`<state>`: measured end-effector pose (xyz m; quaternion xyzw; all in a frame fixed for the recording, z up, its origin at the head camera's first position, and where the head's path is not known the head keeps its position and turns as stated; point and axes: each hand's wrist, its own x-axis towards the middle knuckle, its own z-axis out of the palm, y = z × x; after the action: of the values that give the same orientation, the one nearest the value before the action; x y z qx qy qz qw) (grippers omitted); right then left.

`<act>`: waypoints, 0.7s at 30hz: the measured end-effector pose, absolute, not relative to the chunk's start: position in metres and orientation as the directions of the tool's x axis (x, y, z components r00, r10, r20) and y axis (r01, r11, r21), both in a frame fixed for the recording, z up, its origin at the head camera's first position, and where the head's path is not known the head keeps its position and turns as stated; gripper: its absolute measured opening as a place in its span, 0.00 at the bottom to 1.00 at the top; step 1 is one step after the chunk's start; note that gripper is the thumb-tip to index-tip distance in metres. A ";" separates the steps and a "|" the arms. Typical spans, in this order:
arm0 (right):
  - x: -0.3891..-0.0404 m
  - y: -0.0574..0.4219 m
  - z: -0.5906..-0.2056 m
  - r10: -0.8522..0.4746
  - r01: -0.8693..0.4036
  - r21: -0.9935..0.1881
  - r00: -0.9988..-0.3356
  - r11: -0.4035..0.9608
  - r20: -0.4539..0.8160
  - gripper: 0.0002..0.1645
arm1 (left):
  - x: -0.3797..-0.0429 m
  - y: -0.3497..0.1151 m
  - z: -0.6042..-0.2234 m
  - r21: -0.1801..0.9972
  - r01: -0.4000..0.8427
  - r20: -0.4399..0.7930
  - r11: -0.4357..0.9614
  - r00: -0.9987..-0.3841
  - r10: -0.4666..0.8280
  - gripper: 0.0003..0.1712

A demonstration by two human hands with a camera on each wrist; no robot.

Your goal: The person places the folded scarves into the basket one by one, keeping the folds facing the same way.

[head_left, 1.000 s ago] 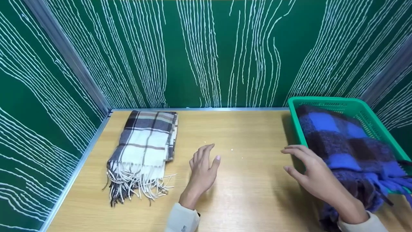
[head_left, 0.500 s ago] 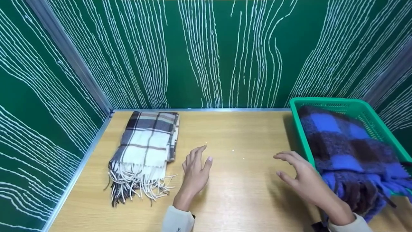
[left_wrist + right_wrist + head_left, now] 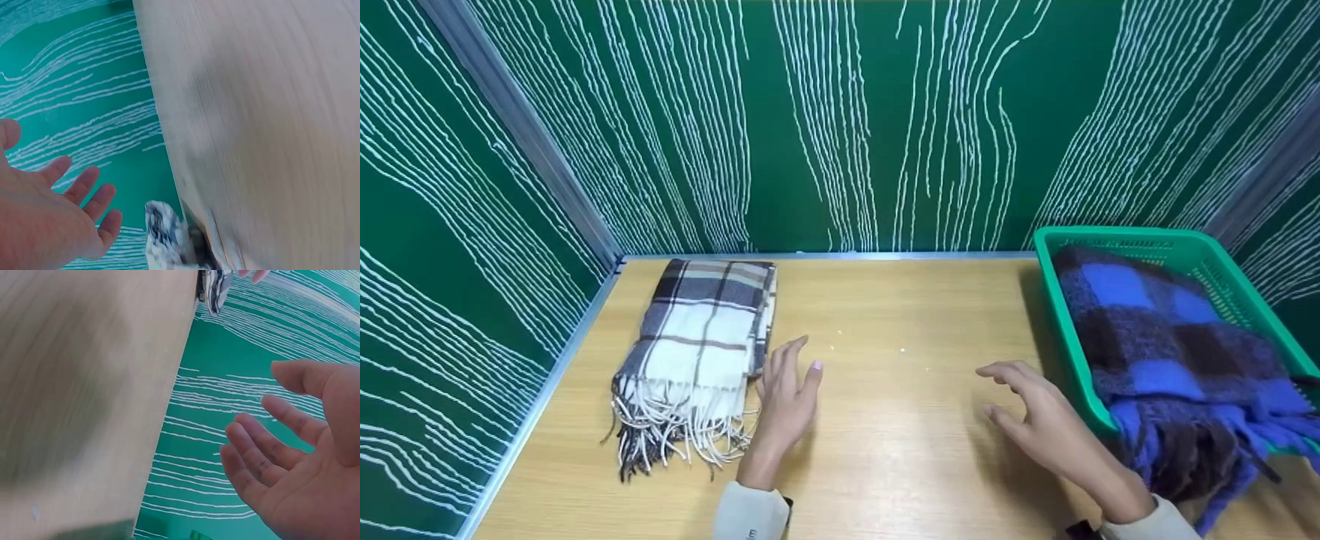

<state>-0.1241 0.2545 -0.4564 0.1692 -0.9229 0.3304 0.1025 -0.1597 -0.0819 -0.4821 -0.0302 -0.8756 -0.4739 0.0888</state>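
In the head view, a folded brown, grey and white plaid fringed scarf (image 3: pixel 697 330) lies left of centre on a pale wood-grain table (image 3: pixel 900 435); the left hand (image 3: pixel 786 397), released with its fingers loosely bent, is just beside the scarf's right edge; the right hand (image 3: pixel 1039 412), likewise released, hovers right of centre, near a green plastic basket (image 3: pixel 1125 233) where a fuzzy blue and dark-brown checked scarf (image 3: pixel 1170 330) lies, its fringe over the near rim; in the left wrist view, the left hand spreads ungripping at lower left, a blurred white-and-dark cloth at bottom centre; in the right wrist view, the right hand's relaxed fingers curve at lower right, before the green, white-lined wall (image 3: pixel 197 439).
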 end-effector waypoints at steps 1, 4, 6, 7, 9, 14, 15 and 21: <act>-0.124 0.253 -0.457 -0.242 -0.375 -0.579 -0.924 0.724 0.296 0.27 | -0.160 -0.084 -0.482 0.824 0.132 0.182 0.550 -0.982 -0.038 0.29; -0.124 0.250 -0.458 -0.236 -0.368 -0.595 -0.928 0.715 0.290 0.26 | -0.160 -0.090 -0.482 0.827 0.120 0.178 0.549 -0.982 -0.054 0.29; -0.125 0.248 -0.459 -0.234 -0.369 -0.606 -0.927 0.704 0.293 0.26 | -0.160 -0.093 -0.482 0.830 0.112 0.176 0.546 -0.982 -0.066 0.29; -0.125 0.247 -0.460 -0.234 -0.370 -0.611 -0.927 0.700 0.294 0.26 | -0.160 -0.095 -0.482 0.832 0.111 0.177 0.544 -0.982 -0.071 0.30; -0.126 0.244 -0.461 -0.238 -0.374 -0.616 -0.926 0.694 0.294 0.26 | -0.161 -0.099 -0.483 0.835 0.107 0.178 0.539 -0.981 -0.081 0.30; -0.128 0.236 -0.464 -0.246 -0.379 -0.623 -0.924 0.684 0.293 0.26 | -0.162 -0.110 -0.484 0.844 0.094 0.176 0.528 -0.979 -0.106 0.30; -0.128 0.234 -0.464 -0.245 -0.379 -0.626 -0.924 0.681 0.292 0.26 | -0.162 -0.113 -0.483 0.844 0.091 0.175 0.529 -0.979 -0.110 0.30; -0.128 0.224 -0.469 -0.245 -0.380 -0.642 -0.924 0.666 0.293 0.26 | -0.162 -0.128 -0.481 0.837 0.070 0.169 0.543 -0.976 -0.135 0.30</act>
<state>-0.1280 0.2245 -0.4694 0.1721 -0.9081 0.3708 0.0908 -0.1617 -0.1282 -0.4808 0.0186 -0.8718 -0.4776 0.1073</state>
